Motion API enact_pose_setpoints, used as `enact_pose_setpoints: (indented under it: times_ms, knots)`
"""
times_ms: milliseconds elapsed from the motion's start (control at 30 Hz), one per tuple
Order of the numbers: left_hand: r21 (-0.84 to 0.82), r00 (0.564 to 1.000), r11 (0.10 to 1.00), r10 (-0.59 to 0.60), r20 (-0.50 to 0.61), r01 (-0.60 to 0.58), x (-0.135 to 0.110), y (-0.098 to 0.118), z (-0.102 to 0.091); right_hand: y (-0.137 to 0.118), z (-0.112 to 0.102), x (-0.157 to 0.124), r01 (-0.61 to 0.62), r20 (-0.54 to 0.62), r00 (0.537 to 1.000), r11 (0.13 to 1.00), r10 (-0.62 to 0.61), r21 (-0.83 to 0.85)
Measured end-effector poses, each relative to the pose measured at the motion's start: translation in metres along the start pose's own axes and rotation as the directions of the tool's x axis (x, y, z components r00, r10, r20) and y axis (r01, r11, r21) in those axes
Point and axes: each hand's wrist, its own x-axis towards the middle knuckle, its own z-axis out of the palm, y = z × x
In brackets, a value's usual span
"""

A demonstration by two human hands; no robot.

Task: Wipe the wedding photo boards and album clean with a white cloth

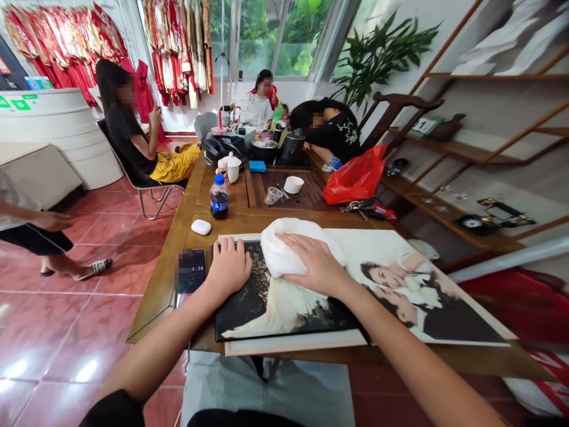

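A photo panel (253, 299) with a dark picture and a pale gown lies flat near the table's front edge, over a pale-edged panel (293, 344). My left hand (230, 265) rests on its far left corner, fingers slightly spread towards the edge. My right hand (315, 261) grips a bunched white cloth (288, 237) over the panel's far right part. That cloth and my right arm hide some of the picture. Beside it, on the right, lies a larger wedding photo (400, 284) of two people with their heads close together.
Left of the panel are a phone (191, 273), a white case (201, 226) and a cola bottle (219, 197). A red plastic bag (358, 175), keys (362, 207) and a white bowl (293, 184) stand farther back. Several people sit around the table; another person's legs show at left.
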Motion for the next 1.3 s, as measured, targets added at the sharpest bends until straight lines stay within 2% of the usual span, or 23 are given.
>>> enact_pose_setpoints:
  times_ms: [267, 500, 700, 900, 1100, 1300]
  knots:
    - [-0.005, 1.000, 1.000, 0.000, 0.000, 0.000, 0.000, 0.000, 0.002, -0.020, -0.003, -0.038, 0.036, -0.006, 0.999, 0.999, -0.036, -0.020]
    - [-0.024, 1.000, 1.000, 0.005, -0.011, -0.005, 0.000, 0.000, 0.002, -0.037, -0.006, -0.077, 0.086, -0.062, 0.994, 0.994, -0.090, -0.067]
    - [-0.024, 1.000, 1.000, 0.007, -0.011, -0.008, 0.000, 0.000, 0.001, -0.048, -0.008, -0.091, 0.119, -0.064, 0.990, 0.991, -0.123, -0.066]
    - [-0.002, 1.000, 1.000, 0.014, -0.018, -0.014, 0.000, 0.000, 0.000, -0.049, -0.006, -0.075, 0.091, -0.033, 0.995, 0.995, -0.092, -0.029]
    - [0.006, 1.000, 1.000, 0.019, -0.014, -0.019, 0.000, -0.001, 0.001, -0.047, -0.006, -0.037, 0.027, 0.033, 0.999, 0.999, -0.028, 0.027]
    - [0.011, 1.000, 1.000, 0.024, 0.003, -0.024, 0.000, -0.001, -0.001, -0.040, -0.002, -0.002, -0.015, 0.027, 1.000, 1.000, 0.014, 0.024]
